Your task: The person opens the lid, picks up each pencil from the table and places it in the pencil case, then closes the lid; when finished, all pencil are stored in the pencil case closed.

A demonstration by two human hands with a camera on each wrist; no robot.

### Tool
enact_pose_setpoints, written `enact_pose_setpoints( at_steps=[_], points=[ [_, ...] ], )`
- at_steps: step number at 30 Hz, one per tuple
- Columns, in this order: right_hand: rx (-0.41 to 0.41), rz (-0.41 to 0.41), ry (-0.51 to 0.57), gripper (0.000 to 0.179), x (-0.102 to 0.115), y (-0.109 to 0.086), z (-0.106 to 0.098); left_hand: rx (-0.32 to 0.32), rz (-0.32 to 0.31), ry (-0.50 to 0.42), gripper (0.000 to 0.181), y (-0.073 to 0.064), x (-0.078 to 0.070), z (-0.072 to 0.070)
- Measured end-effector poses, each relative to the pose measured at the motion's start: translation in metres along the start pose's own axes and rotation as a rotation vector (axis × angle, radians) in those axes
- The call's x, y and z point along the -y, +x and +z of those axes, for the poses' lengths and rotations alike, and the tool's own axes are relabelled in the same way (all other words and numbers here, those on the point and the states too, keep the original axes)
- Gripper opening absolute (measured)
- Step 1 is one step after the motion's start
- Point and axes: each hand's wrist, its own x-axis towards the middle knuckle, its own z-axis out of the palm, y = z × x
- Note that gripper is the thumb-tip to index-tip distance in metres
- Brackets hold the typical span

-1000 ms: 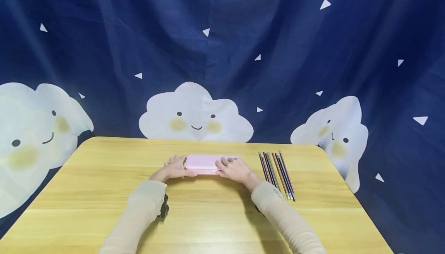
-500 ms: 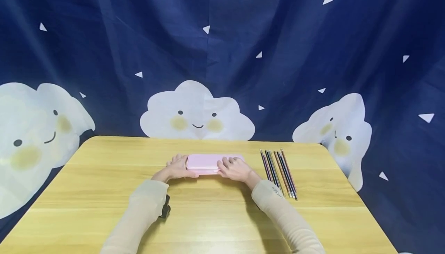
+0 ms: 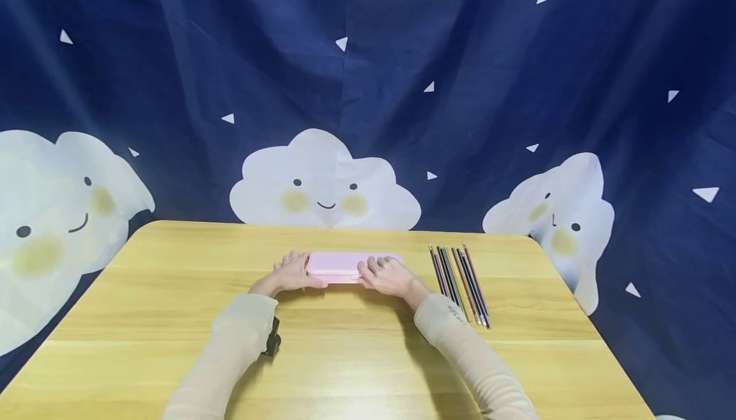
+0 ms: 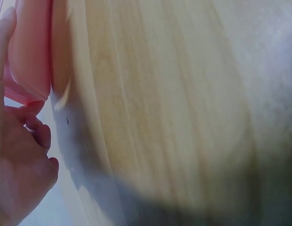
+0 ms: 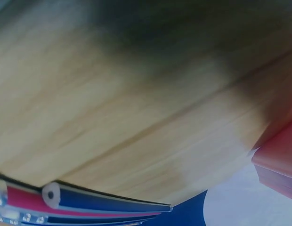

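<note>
A pink pencil case (image 3: 335, 264) lies lengthwise across the back middle of the table, its lid down. My left hand (image 3: 292, 273) grips its left end, with the thumb along the near side. In the left wrist view the thumb lies against the case (image 4: 32, 52), and several fingers of the left hand (image 4: 23, 160) are bent at its end. My right hand (image 3: 391, 277) holds the right part, fingers bent over the lid's front edge, covering that corner. Only a corner of the case (image 5: 280, 155) enters the right wrist view, where the right hand is out of sight.
To the right of the case, several pencils (image 3: 459, 286) lie side by side in two loose groups, close to the right forearm. Pencil ends (image 5: 108, 198) show in the right wrist view. Behind the wooden table (image 3: 345, 356) hangs a dark blue curtain (image 3: 391, 100) with clouds.
The head view shifts slightly. Both hands keep their places on the pencil case, and the case and pencils stay put.
</note>
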Motion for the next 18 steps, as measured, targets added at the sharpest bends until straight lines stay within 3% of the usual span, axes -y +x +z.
enact_pose_setpoints(
  at_steps=[7, 11, 14, 18],
  points=[
    [0.016, 0.02, 0.012, 0.037, -0.001, 0.001, -0.004, -0.004, 0.01, 0.008, 0.089, 0.0, -0.003, -0.004],
    [0.07, 0.081, 0.06, 0.038, 0.003, 0.0, -0.007, -0.001, 0.005, 0.008, 0.091, -0.001, -0.002, -0.004],
    [0.184, 0.145, 0.132, 0.045, 0.005, -0.001, -0.011, 0.006, -0.007, 0.021, 0.095, -0.002, 0.001, -0.004],
    [0.444, 0.26, 0.264, 0.057, 0.004, 0.0, -0.019, 0.014, -0.006, 0.028, 0.097, -0.001, 0.002, -0.004]
  ],
)
